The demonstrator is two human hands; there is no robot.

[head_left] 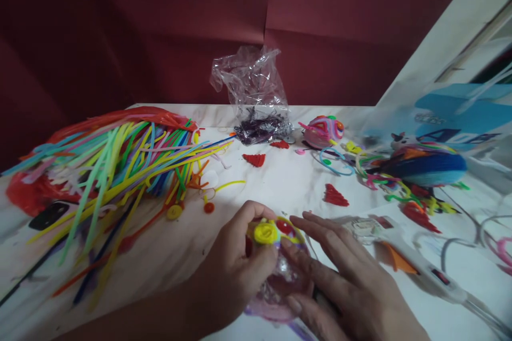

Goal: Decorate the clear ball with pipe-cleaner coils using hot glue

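Pressing a yellow pipe-cleaner coil onto a clear ball near the front edge of the surface

The left hand (236, 256) is clamping the yellow coil (266, 233) between thumb and fingers against the top of the clear, pink-wrapped ball (280, 282), while the right hand (340, 277) is lying flat and open along the ball's right side, fingers stretched toward the red disc (285, 225) just beside the coil. To do this well, I judge the right hand should be cradling the ball firmly so it is not rolling, and the left should be holding even pressure on the coil's centre. The glue gun (404, 256) is lying just right of the hands; the loose pipe cleaners (116, 170) are heaped toward the left edge, and the plastic bag (256, 96) is standing at the far edge.
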